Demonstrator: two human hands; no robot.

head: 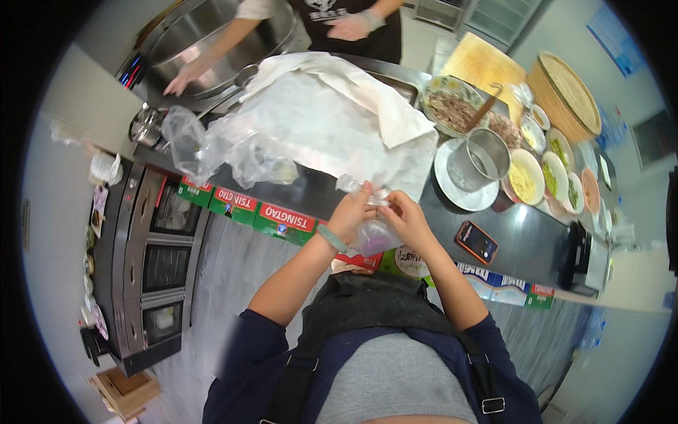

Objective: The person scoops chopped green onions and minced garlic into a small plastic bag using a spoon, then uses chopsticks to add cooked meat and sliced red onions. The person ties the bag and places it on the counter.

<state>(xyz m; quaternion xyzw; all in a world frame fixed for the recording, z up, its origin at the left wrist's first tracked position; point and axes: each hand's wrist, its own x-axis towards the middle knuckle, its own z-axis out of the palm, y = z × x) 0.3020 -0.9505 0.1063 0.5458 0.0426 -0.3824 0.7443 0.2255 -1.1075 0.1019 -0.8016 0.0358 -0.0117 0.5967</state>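
Observation:
A clear plastic bag (377, 233) hangs between my hands at the counter's front edge, with something purple at its bottom that I cannot make out. My left hand (354, 211), with a pale green bangle at the wrist, grips the bag's gathered neck. From the other side, the fingers of my right hand (407, 213) pinch the same neck. Just beyond my hands, a white cloth (339, 116) covers much of the dark counter (312, 193). Crumpled clear plastic bags (254, 159) lie to the left, one with something pale inside.
Right of the cloth stand a white plate (463, 199) under a metal strainer (479, 164), a bowl of brownish filling (450, 106), several ingredient bowls (524, 175) and a phone (476, 242). A co-worker's gloved hand (355, 26) shows beyond, near a large steel pot (180, 47).

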